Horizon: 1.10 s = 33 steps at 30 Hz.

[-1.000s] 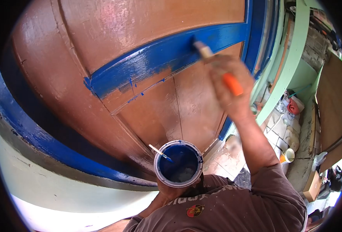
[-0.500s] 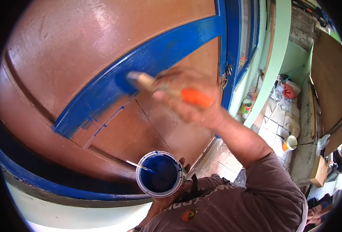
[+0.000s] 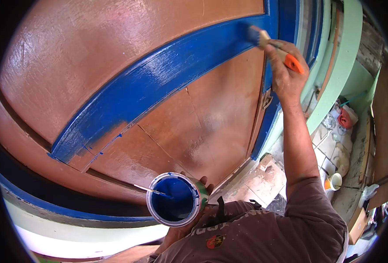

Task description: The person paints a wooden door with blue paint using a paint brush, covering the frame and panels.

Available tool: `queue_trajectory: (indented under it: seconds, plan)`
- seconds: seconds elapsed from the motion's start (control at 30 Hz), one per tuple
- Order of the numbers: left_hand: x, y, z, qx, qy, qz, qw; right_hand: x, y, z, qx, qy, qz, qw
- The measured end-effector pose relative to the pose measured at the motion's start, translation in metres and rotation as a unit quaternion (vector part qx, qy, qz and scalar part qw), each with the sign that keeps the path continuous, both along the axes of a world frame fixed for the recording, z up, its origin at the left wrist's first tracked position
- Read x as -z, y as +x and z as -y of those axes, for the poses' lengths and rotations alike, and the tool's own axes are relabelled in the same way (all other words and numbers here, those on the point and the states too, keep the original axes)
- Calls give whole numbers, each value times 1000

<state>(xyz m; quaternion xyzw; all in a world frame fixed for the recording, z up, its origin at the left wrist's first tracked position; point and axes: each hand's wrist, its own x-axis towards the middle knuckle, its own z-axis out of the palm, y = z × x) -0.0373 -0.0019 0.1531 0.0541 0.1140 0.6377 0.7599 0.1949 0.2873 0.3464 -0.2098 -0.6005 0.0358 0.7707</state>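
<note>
My right hand (image 3: pixel 287 65) grips a paintbrush (image 3: pixel 291 62) with an orange handle end, its bristles against the right end of a wet blue rail (image 3: pixel 159 72) that crosses a brown wooden door (image 3: pixel 211 109). Near my chest, my left hand (image 3: pixel 206 184) is wrapped round a can of blue paint (image 3: pixel 176 199) from behind and below; only some fingertips and part of the palm show. A thin brush (image 3: pixel 148 189) leans over the can's rim with its tip in the paint. At its lower left end the rail is still partly brown.
Blue-painted trim (image 3: pixel 288 22) stands at the door's right edge, beside a pale green post (image 3: pixel 340 70). Further right, a white and orange cup (image 3: pixel 333 181), plastic bags and a red bundle (image 3: pixel 344 118) lie on the tiled floor.
My right hand has swept the paintbrush up and right along the rail. More of the rail's middle is covered in blue. The paint can has shifted slightly left in view.
</note>
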Motion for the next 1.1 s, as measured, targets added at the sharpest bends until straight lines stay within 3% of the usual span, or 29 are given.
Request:
queue_trajectory:
  seconds: [0.03, 0.13, 0.23, 0.3, 0.37, 0.43, 0.53, 0.7, 0.77, 0.83, 0.87, 0.93, 1.1]
  plan:
    - [1, 2, 0, -3, -1, 4, 1000, -4, 4, -12, 91, 94, 24, 991]
    - [2, 5, 1, -7, -5, 2, 1000, 2, -3, -14, 116, 63, 48, 990]
    - [1, 8, 0, -10, -11, -5, 1000, 2, -45, 36, 15, 169, 128, 977]
    - [2, 8, 2, -11, -15, -11, 1000, 13, -80, 63, -17, 215, 120, 969]
    - [2, 9, 3, -10, -21, -16, 1000, 13, -89, 95, -92, 207, 153, 962]
    - [2, 13, 2, -12, -25, -22, 999, 19, -102, 110, -308, 183, 97, 929]
    - [3, 21, -6, -12, -30, -18, 999, 21, -91, 98, -339, 161, 121, 919]
    - [3, 33, -19, -9, -32, -6, 999, 13, 7, -15, -162, 104, 129, 973]
    - [4, 36, -22, -10, -30, 3, 999, 17, 31, -41, -118, 65, 71, 988]
    - [4, 39, -24, -12, -29, 10, 999, 26, 53, -64, -4, 47, 47, 998]
    - [2, 38, -24, -12, -28, 12, 999, 24, 64, -74, 87, 109, 52, 989]
    - [2, 40, -25, -12, -25, 21, 999, 23, 68, -82, 71, 17, -31, 997]
    - [-1, 40, -17, -9, -20, 44, 999, 30, 36, -72, 28, -14, 6, 999]
